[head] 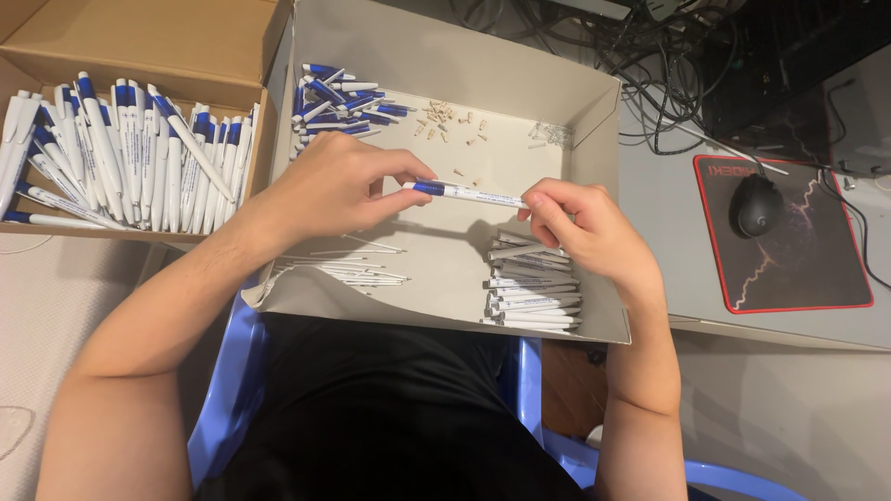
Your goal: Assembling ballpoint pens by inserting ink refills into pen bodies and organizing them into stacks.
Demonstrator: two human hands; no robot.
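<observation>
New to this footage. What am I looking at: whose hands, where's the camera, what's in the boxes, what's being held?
There is no machine here, just a person working with two bare hands. The single picture comes from a camera worn on that person's head, looking down over their lap and a blue plastic chair.

The left hand and right hand hold one white pen with a blue end between them, each pinching one end, above a shallow grey cardboard box lid.

Inside that lid lie a pile of blue and white pen parts, small tan bits, thin white refill tubes and a stack of white pen barrels.

To the left, a brown cardboard box holds many finished white and blue pens. To the right sit a black computer mouse on a dark red-edged mouse mat, and tangled black cables.
</observation>
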